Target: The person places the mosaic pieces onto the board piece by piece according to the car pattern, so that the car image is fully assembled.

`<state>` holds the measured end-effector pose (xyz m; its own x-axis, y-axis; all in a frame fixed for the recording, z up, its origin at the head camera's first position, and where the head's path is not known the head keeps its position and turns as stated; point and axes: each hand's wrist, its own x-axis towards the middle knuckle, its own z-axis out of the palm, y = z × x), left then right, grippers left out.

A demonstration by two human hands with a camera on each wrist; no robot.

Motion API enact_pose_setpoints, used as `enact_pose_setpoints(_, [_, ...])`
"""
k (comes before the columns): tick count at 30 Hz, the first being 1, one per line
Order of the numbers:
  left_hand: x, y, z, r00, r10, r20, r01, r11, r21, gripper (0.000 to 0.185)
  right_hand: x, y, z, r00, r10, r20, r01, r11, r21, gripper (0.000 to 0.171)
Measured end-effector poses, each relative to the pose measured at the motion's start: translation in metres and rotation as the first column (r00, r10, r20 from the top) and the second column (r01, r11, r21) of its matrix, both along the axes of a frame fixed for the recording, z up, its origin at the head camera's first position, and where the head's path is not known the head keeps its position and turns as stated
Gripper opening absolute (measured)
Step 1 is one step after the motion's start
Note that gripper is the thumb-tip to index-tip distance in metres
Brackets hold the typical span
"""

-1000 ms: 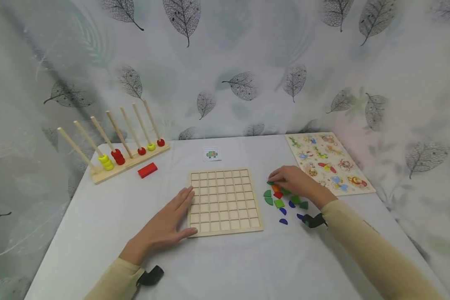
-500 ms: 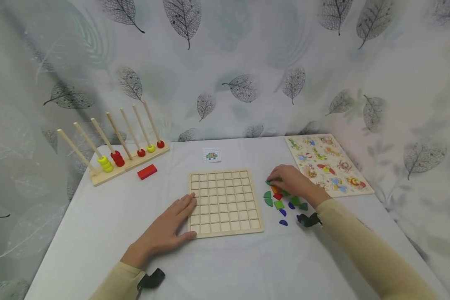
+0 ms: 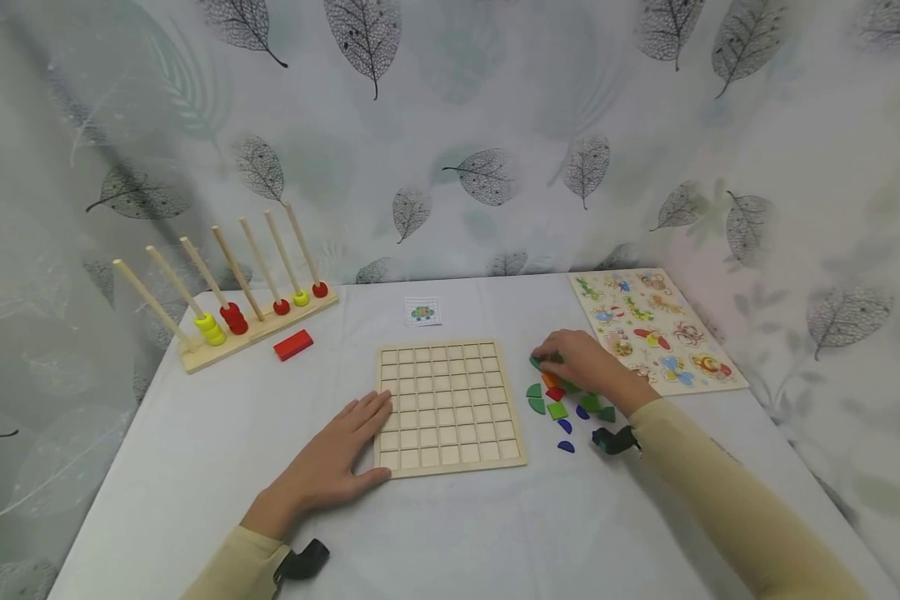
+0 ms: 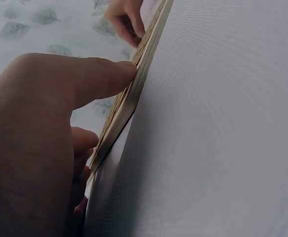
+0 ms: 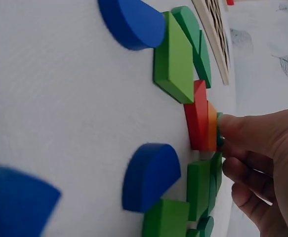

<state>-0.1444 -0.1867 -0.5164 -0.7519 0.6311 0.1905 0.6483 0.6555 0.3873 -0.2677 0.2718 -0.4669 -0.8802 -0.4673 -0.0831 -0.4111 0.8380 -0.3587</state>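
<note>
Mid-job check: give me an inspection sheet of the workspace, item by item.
Surface: table under a white cloth.
Job's things: empty wooden grid board; coloured pieces loose to its right.
Clutter: peg rack, red block, pattern card, animal puzzle.
Hands: left hand rests flat against the board's edge; right hand pinches a green piece.
Cables: nothing seen.
Surroundings: leaf-print backdrop.

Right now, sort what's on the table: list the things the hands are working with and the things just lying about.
In use:
- grid board, left hand resting flat against its edge
- coloured pieces beside the board
- green piece, pinched by the right hand

Lying about:
- peg rack with rings
- red block
- small picture card
- animal puzzle
</note>
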Motion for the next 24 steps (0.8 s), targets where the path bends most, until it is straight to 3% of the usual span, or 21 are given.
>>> enact_pose_setpoints(7, [-0.0004,-0.0011,-0.0011,1.0,0.005,0.009,-0.005,1.0,0.008,0.094,-0.0015,-0.0039,-0.0057,0.998,-0.049,-0.047,0.049,0.999,-0.009,0.03])
enact_pose_setpoints(15, [0.0003,-0.0015,-0.0001,1.0,0.01,0.019,-0.01,1.0,-0.009,0.095,-0.0023,-0.0025,-0.0005,0.998,-0.052,0.037,0.053,0.998,-0.027,0.032])
enact_pose_setpoints(24, [0.0003,-0.0004,0.0,1.0,0.012,0.021,-0.012,1.0,-0.004,0.095,-0.0051,-0.0005,-0.0003,1.0,-0.019,0.024,0.02,1.0,-0.019,0.033])
